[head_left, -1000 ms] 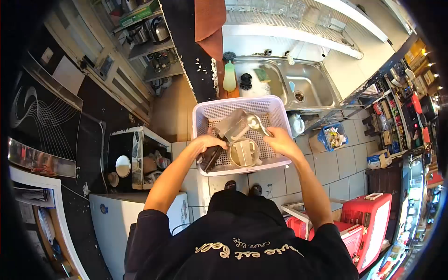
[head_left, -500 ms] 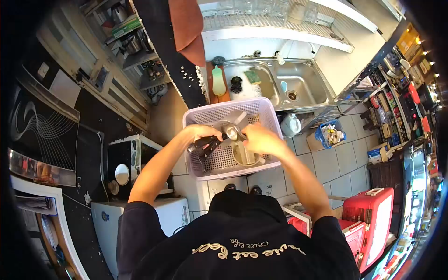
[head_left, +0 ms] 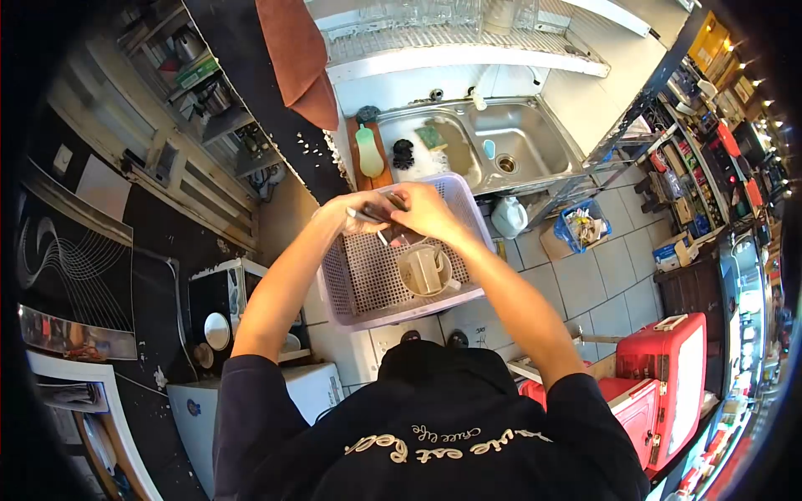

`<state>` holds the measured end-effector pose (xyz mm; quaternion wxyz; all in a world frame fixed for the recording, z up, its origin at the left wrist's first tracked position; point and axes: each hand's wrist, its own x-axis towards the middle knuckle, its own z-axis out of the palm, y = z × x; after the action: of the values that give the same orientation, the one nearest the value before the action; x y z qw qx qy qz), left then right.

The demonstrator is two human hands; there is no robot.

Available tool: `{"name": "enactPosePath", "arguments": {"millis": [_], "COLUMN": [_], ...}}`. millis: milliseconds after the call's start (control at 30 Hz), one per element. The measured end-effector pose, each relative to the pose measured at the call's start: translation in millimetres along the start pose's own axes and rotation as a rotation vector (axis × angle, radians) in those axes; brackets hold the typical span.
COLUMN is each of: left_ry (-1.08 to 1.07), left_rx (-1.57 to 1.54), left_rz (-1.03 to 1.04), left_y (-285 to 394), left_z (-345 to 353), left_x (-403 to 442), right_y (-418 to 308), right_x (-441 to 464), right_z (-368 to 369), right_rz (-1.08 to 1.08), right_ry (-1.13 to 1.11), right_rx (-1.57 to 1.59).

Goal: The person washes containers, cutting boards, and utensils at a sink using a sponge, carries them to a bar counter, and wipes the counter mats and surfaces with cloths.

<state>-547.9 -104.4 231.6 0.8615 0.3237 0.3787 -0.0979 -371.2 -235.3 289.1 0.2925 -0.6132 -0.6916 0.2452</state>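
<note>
Over the far part of a lilac plastic basket [head_left: 334,292], my left hand [head_left: 355,212] is closed around dark-handled utensils [head_left: 389,219]. My right hand [head_left: 424,210] is beside it, its fingers closed on the same dark bundle; the hands nearly touch, and the fingers hide much of what they hold. Pale ends of the utensils stick out near my left fingers. Below my right hand, a clear round jug [head_left: 424,271] with a handle sits in the basket, with another clear piece inside it.
A double steel sink [head_left: 522,142] with suds, a sponge and a black scrubber lies beyond the basket. A green bottle [head_left: 369,154] stands left of it. A white jug [head_left: 510,217] and a blue-lined bin [head_left: 583,225] are on the right. A glass rack [head_left: 468,52] hangs above.
Both hands have moved away from my body and come together over the basket's far side with the dark utensils. The shiny metal scoop once in my right hand is no longer distinct. The view has shifted.
</note>
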Motion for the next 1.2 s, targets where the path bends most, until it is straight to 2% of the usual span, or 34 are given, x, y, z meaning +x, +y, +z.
{"name": "enactPosePath", "arguments": {"millis": [33, 100, 167, 233, 333, 400, 500, 567, 667, 733, 833, 900, 1000, 1133, 1200], "left_ry": [0.016, 0.02, 0.031, 0.033, 0.053, 0.055, 0.173, 0.189, 0.331, 0.345, 0.437, 0.437, 0.593, 0.616, 0.677], "left_rx": [-0.082, -0.129, -0.231, -0.276, -0.284, -0.28, 0.107, 0.263, 0.826, 1.02, 0.959, 0.941, 0.801, 0.774, 0.76], "left_rz": [0.12, 0.155, 0.231, 0.267, 0.384, 0.41, 0.463, 0.473, 0.887, 1.039, 1.285, 1.362, 1.167, 1.289, 1.229], "left_y": [0, 4, 10, 13, 11, 1, -13, -21, -35, -37, -37, -37, -38, -47, -50], "left_z": [5, 20, 40, 54, 74, 76, 56, 46, 27, 25, 55, 63, 72, 71, 65], "left_x": [-2, -17, -38, -46, -48, -46, -36, -16, 25, 44, 75, 83, 87, 87, 83], "right_y": [9, 24, 31, 36, 32, 20, 31, 39, 33, 31, 39, 41, 37, 30, 25], "right_x": [-7, -24, -57, -94, -145, -159, -160, -155, -149, -147, -145, -144, -146, -163, -169], "right_z": [2, -5, -10, -12, -2, 6, 27, 35, 43, 42, 42, 44, 42, 22, 2], "right_rz": [-0.06, -0.255, -0.042, 0.207, 0.453, 0.462, 0.408, 0.463, 0.528, 0.566, 0.498, 0.495, 0.44, 0.435, 0.422], "right_ry": [0.162, 0.415, 0.502, 0.401, -0.009, -0.091, 0.007, 0.011, 0.044, 0.073, 0.092, 0.118, 0.235, 0.325, 0.376], "right_rx": [0.186, 0.085, 0.071, 0.197, 0.204, 0.148, -0.046, -0.073, -0.054, -0.06, -0.012, 0.006, -0.004, 0.061, 0.129]}}
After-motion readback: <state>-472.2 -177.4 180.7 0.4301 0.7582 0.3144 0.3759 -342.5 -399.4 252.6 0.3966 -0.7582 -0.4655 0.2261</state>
